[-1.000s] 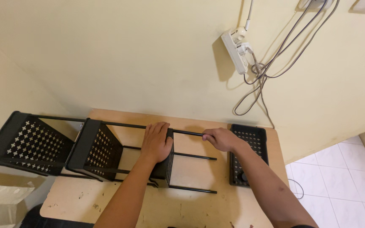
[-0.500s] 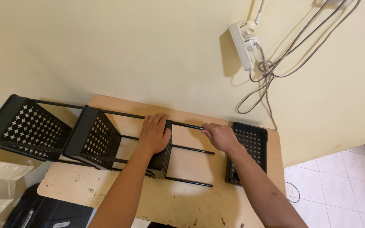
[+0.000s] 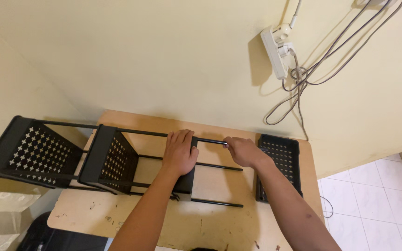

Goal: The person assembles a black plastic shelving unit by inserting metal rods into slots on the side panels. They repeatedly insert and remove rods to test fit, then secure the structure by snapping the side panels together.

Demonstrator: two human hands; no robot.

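On a scuffed wooden table [image 3: 219, 223] pushed against a pale yellow wall [image 3: 117, 56], a black metal shelf rack [image 3: 117, 160] lying on its side, long axis running left to right across the tabletop, far end overhanging the table's left edge. Perforated shelf trays, punched with small cross-shaped holes, standing on edge and linked by thin black rods; open rod ends pointing right, toward a loose black perforated tray [image 3: 280, 165] resting flat at the table's right side, apparently the next piece to be joined. Left hand [image 3: 180, 151] spread palm-down over the top edge of the rack's innermost tray, fingers curled over it, seemingly pressing to brace the frame. Right hand [image 3: 243, 151] closed around the free end of the upper rod [image 3: 210, 141], fingers wrapped on it just beside the loose tray, likely steadying or lining up the tip. Lower rods [image 3: 217, 202] jutting bare over the tabletop between the two forearms. Beyond the table, a white power strip [image 3: 277, 49] mounted on the wall with grey cables [image 3: 303, 88] looping down behind the table's back edge. White floor tiles [image 3: 373, 209] at lower right; pale cardboard [image 3: 1, 214] at lower left.
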